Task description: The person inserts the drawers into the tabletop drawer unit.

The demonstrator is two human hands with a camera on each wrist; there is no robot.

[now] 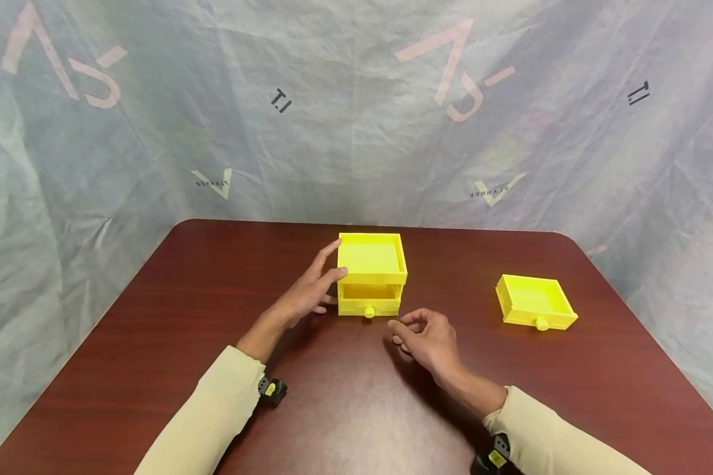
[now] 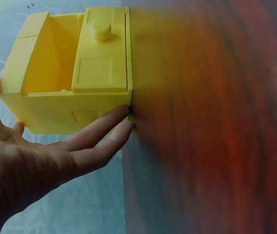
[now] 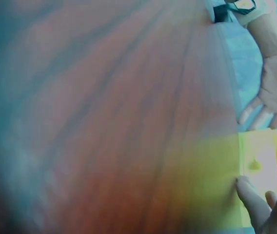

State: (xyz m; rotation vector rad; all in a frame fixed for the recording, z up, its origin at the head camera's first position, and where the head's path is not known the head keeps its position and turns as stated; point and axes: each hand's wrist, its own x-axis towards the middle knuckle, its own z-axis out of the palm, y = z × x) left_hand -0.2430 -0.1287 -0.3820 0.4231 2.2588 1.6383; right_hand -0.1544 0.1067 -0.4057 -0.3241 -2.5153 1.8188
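Observation:
A small yellow drawer cabinet (image 1: 373,278) stands upright on the table, with a shallow rimmed top. Its lower compartment holds a drawer (image 2: 100,70) with a round knob (image 1: 369,312), pushed in; the upper compartment is a bare opening. My left hand (image 1: 304,293) touches the cabinet's left side, thumb at the top front corner and the other fingers spread nearly straight along the side and back. My right hand (image 1: 430,340) hovers just off the lower right front corner, fingers loosely bent and holding nothing. A second yellow drawer (image 1: 537,305) with a knob lies apart on the right.
The dark red-brown table (image 1: 154,343) has rounded far corners. Behind it hangs a grey printed cloth (image 1: 333,132). Each wrist wears a strapped black device, such as the left one (image 1: 272,390), below a cream sleeve (image 1: 214,409).

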